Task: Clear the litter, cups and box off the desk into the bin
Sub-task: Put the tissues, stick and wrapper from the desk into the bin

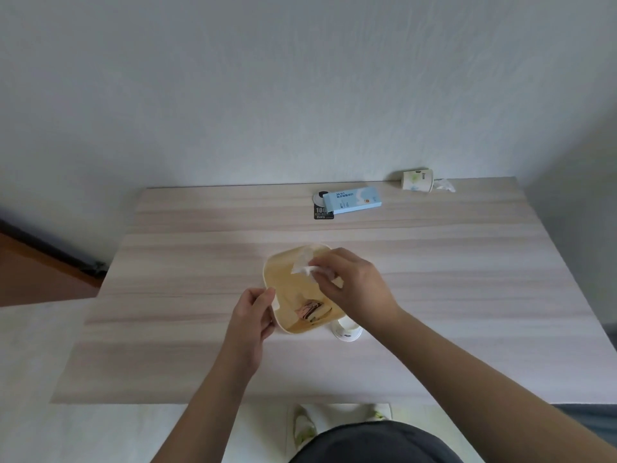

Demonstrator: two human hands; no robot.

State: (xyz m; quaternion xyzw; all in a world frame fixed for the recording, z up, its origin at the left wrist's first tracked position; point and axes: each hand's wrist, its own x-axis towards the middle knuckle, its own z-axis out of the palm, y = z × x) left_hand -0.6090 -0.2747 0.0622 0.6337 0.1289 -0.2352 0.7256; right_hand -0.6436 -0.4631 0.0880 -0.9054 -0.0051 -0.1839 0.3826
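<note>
Pale yellow plastic makes the bin, which stands on the light wooden desk near the middle, and the head view shows it from above. The left hand grips the rim at 9 o'clock with thumb and fingers closed on the edge, I judge to keep the light bin from sliding or tipping. The right hand is over the opening at 3 o'clock, its fingertips pinching a white crumpled tissue directly above the bin, so it can fall inside. Some coloured litter already lies at the bottom. A paper cup stands just beside the bin at 5 o'clock, under the right wrist. Well apart, toward 12 o'clock, lie a blue box resting on a black card, and at 1 o'clock a tipped cup beside another tissue.
</note>
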